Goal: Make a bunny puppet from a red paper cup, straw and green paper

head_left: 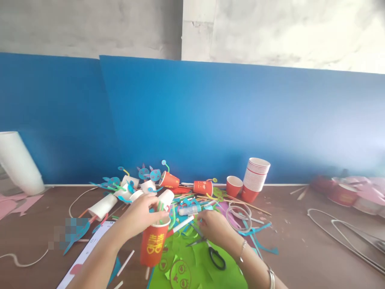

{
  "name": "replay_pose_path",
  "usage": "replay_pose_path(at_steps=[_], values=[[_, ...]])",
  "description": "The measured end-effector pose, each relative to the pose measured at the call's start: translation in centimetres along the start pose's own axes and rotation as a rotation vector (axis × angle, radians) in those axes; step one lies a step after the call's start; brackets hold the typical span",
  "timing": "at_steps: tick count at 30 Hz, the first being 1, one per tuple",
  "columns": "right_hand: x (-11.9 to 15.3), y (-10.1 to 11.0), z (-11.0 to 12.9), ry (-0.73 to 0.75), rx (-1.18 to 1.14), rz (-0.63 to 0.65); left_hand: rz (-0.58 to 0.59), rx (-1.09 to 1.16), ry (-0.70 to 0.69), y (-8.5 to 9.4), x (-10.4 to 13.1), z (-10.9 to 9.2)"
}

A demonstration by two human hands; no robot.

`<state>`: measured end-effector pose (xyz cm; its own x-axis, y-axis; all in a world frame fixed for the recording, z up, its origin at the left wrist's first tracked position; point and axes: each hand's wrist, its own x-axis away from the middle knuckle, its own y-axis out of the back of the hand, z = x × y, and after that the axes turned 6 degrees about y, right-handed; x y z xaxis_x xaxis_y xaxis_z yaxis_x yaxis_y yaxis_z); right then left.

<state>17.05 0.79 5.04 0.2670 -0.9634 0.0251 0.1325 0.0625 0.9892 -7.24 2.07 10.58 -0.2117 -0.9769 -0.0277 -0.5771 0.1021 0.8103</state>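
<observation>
Take the gold-marked red cup (155,245) as the dial's centre. Nearest, towards four o'clock, green paper (201,271) bears a drawn face (180,275); whether it is cut free I cannot tell. The scissors (207,240) lie at three. Over the cup's rim, at twelve, curves the left hand (147,208), fingers half bent; whether they grip it is unclear. Something green shows at the mouth, too blurred to name. At two, the right hand (212,224) has its fingers curled in by the end of a white stick (185,223); I cannot tell if they pinch it. Farther, a white cup (104,206) at ten seems already decorated, while the gold-marked cup looks plain, its decorating apparently left to do. Towards two, an upright cup (234,186) shows its pale inside beside a nested stack (256,176). Farthest, around twelve to one, two decorated red cups (171,180) lie tipped over
</observation>
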Motion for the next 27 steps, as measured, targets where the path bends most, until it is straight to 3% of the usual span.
replay_pose_path(at_steps=[5,7,10,13,19,21,25,27], values=[[0.3,1.1,-2.9,-0.197,0.113,0.037,0.137,0.182,0.04,-2.4,-1.1,-2.2],[0.6,1.5,-4.6,-0.264,0.156,0.044,0.121,0.262,0.026,-3.6,-1.7,-2.5],[0.8,1.4,-6.4,-0.292,0.178,0.071,0.088,0.313,-0.004,-5.4,-2.8,-1.8],[0.5,0.9,-7.3,-0.285,0.156,0.078,0.164,0.374,-0.015,-6.9,-3.9,-0.5],[-0.3,1.3,-6.7,-0.202,0.013,-0.069,0.177,0.425,-0.04,-8.5,-4.8,0.5],[-0.4,1.5,-5.8,-0.124,-0.106,-0.109,0.183,0.443,-0.022,-8.7,-4.8,0.4],[-0.3,1.2,-3.5,0.141,-0.685,-0.231,0.164,0.477,-0.014,-9.2,-4.9,0.5],[-0.2,0.7,-2.5,0.199,-0.85,-0.259,0.136,0.492,-0.032,-9.5,-5.1,0.6]])
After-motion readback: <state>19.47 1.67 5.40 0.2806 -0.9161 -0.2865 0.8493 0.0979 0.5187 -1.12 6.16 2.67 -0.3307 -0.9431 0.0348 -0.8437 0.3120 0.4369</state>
